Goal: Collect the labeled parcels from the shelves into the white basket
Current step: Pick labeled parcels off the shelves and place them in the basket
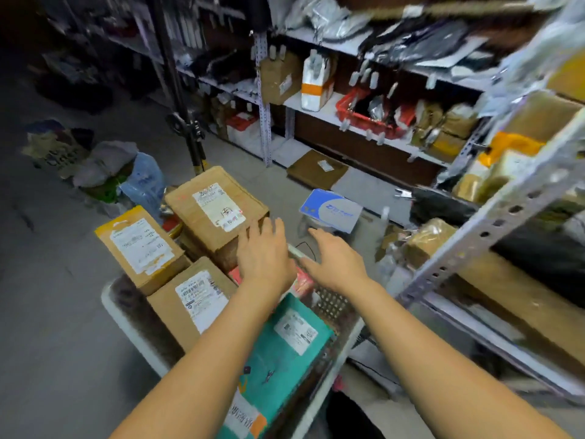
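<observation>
Grey concrete floor (57,312) lies open to the left of the white plastic basket (126,318), while on its right only a narrow strip separates its rim from the perforated grey metal shelf upright (493,223). More grey shelves (316,106) packed with parcels line the back wall. The basket is already crowded: a tall brown cardboard box with a white label (215,210) at its far end, a yellow-taped cardboard box (139,245) at the left edge, a third labelled cardboard box (193,299) just in front of that, and a teal plastic mailer bag (285,343) along the near right side. Both hands reach out over the basket's far right corner, holding nothing. The left hand (264,255) has straight, spread fingers at the tall box's near corner; whether they touch it I cannot tell. The right hand (335,258) is flat and loose above the rim. Beyond them a blue-and-white flat package (330,210) lies on the floor.
</observation>
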